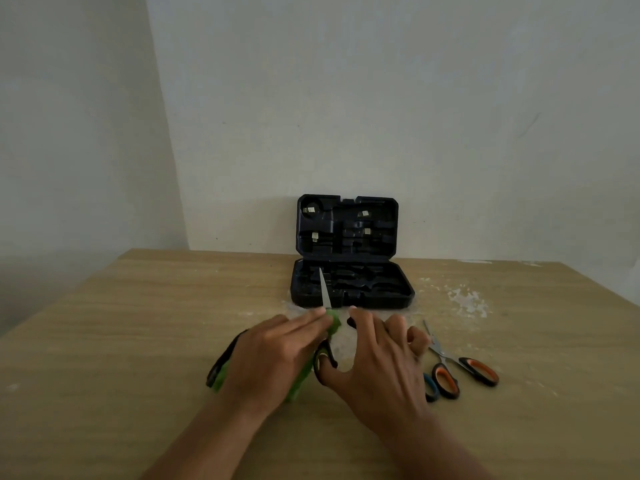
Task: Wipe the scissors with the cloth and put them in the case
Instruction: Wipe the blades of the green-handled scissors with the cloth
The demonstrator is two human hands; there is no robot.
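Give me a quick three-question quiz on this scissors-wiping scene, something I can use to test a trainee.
1. True or false: the case is closed.
2. What lies on the table to the right of the right hand?
A. a screwdriver
B. orange-handled scissors
C. a roll of tape
3. What colour is the cloth the left hand presses around the held scissors?

Key:
1. False. It stands open, lid upright against the wall.
2. B. The orange-handled scissors lie there, with a blue handle beside them.
3. Green. The cloth wraps the scissors, whose blade pokes out toward the case.
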